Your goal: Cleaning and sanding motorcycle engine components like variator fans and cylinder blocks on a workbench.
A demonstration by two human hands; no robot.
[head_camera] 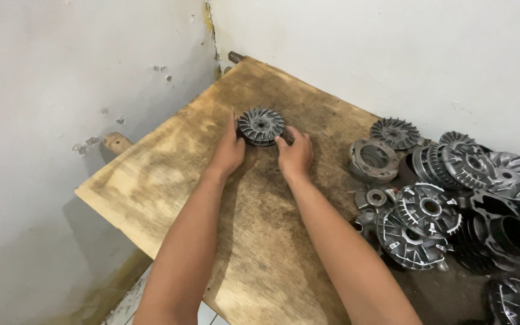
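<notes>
A grey finned metal disc (261, 125), like a small fan wheel with a hole in its middle, rests on a worn wooden board (170, 162). My left hand (230, 150) grips its left edge, thumb up against the rim. My right hand (295, 153) holds its right edge with fingers curled on the rim. Both forearms reach in from the bottom of the view.
A heap of similar finned metal discs (428, 207) and ring-shaped metal parts (373, 157) covers the right side of the board. White walls meet in a corner behind it. A wooden post end (115, 142) sticks out at the board's left edge.
</notes>
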